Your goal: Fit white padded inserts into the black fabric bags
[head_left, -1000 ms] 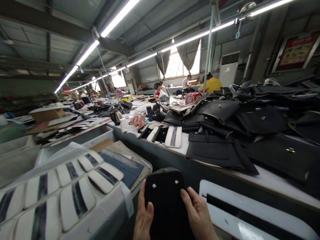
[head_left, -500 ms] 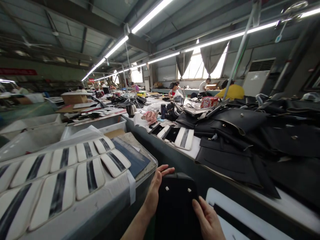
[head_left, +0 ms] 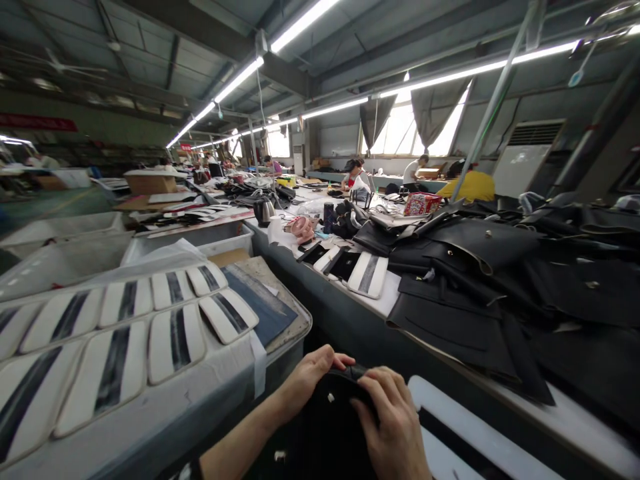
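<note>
Both my hands hold a black leather bag panel (head_left: 320,427) low in the view, its rounded top edge toward me. My left hand (head_left: 310,380) wraps the upper left of that edge, with the thumb and fingers curled over it. My right hand (head_left: 393,420) grips the upper right, and its fingers cover part of the edge. A small metal stud (head_left: 280,456) shows on the panel's face, and a second stud (head_left: 331,397) sits near my left hand. The panel's lower part runs out of the frame.
To the left, white panels with black stripes (head_left: 175,340) lie on a covered table. A heap of black leather pieces (head_left: 475,293) fills the bench on the right. A white-framed panel (head_left: 450,427) lies at lower right. Co-workers sit at far benches.
My hands have closed over the panel's top edge from both sides. The panel has tipped, and its studs have moved lower in the view. The view has shifted slightly.
</note>
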`<state>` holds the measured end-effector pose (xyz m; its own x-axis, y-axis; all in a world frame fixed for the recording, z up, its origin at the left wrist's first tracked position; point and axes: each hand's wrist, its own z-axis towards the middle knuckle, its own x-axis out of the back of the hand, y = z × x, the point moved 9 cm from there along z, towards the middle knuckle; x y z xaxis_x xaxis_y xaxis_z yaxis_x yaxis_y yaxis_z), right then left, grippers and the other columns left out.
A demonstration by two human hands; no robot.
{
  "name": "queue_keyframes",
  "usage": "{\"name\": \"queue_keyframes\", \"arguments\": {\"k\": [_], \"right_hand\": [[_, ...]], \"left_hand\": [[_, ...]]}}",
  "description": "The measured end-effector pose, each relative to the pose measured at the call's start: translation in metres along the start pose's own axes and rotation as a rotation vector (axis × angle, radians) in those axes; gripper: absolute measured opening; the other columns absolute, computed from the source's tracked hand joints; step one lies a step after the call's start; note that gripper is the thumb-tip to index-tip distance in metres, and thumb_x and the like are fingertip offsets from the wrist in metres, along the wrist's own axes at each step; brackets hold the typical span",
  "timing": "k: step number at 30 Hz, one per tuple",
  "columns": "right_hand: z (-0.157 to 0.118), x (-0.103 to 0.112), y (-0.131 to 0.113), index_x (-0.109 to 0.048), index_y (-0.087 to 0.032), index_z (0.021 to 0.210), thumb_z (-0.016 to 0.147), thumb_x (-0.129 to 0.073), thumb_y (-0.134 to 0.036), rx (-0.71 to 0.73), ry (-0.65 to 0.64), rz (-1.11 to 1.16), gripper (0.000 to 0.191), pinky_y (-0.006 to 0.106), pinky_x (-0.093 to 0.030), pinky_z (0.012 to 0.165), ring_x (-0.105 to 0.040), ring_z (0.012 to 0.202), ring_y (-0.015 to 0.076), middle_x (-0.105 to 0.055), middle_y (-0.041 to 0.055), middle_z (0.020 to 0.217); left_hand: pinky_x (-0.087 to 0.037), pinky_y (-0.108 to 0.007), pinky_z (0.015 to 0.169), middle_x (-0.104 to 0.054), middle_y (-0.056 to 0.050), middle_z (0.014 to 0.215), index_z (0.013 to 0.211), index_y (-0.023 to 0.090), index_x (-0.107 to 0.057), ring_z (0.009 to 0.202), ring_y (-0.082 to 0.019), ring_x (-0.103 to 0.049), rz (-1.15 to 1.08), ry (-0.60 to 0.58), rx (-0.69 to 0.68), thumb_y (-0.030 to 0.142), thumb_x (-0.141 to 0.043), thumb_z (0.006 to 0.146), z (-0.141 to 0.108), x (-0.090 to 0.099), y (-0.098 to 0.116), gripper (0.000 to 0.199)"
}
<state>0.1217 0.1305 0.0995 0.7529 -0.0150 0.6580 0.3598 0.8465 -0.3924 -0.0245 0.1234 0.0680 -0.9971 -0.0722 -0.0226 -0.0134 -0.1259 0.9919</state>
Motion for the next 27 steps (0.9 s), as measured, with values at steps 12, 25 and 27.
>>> {"name": "queue_keyframes", "arguments": {"k": [12,25,27], "right_hand": [[0.013,-0.001,-0.013,-0.055,-0.021,0.076,0.081,-0.058,-0.002,-0.013,-0.139,0.195,0.020,0.033,-0.035,0.071,-0.053,0.075,0.0161,-0.059,-0.0018,0.077],[-0.032,0.005,-0.071,-0.058,-0.016,0.080,0.092,-0.038,-0.004,0.451,-0.005,0.057,0.027,0.029,-0.032,0.053,-0.043,0.056,0.0139,-0.052,0.0005,0.061],[-0.052,0.002,-0.075,-0.059,-0.018,0.081,0.096,-0.043,-0.012,0.405,-0.048,0.139,0.022,0.026,-0.036,0.051,-0.046,0.055,0.0121,-0.054,-0.0011,0.063]], "left_hand": [[-0.043,-0.032,0.093,-0.064,-0.001,0.115,0.115,0.028,-0.069,0.111,-0.024,-0.056,0.481,-0.574,0.155,0.047,-0.076,0.074,0.032,-0.021,0.014,0.045],[-0.045,-0.026,0.099,-0.066,0.003,0.125,0.135,0.029,-0.055,0.115,-0.022,-0.060,0.429,-0.659,0.120,0.032,-0.069,0.082,0.007,-0.032,0.005,0.056],[-0.044,-0.026,0.099,-0.064,0.000,0.127,0.136,0.028,-0.055,0.116,-0.021,-0.059,0.458,-0.610,0.052,0.025,-0.065,0.084,0.005,-0.028,0.006,0.053]]}}
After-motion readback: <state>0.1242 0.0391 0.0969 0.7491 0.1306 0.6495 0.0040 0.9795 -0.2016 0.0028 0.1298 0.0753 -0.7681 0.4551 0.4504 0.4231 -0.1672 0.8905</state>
